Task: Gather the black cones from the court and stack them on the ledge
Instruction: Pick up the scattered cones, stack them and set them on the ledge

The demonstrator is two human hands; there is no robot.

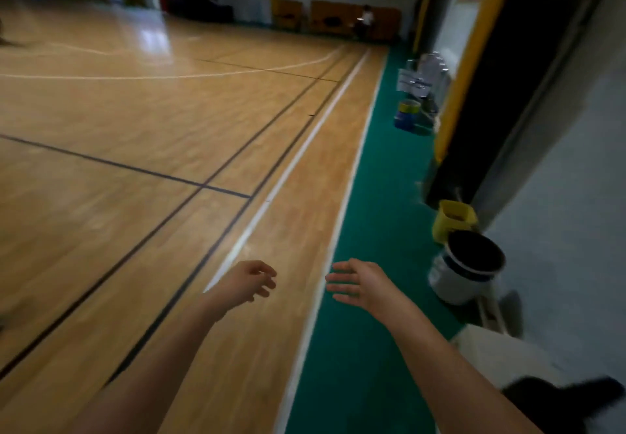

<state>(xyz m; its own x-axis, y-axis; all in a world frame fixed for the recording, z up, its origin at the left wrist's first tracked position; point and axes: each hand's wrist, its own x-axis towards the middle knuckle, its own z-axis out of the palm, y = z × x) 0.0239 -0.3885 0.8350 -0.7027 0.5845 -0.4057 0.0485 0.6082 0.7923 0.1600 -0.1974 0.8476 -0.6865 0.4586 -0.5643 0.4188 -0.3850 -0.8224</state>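
Left hand (249, 281), right hand (355, 283) open above court edge (342, 203) — cones (569, 396), perhaps, bottom-right.

Glossy wooden court (135, 135); matt green border (372, 196).

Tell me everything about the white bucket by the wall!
The white bucket is round and looks like plastic, with a dark band just under its rim and a black inside. What it holds cannot be told. It stands on the green floor strip beside the grey wall, just in front of a yellow bin. Nobody is touching it.
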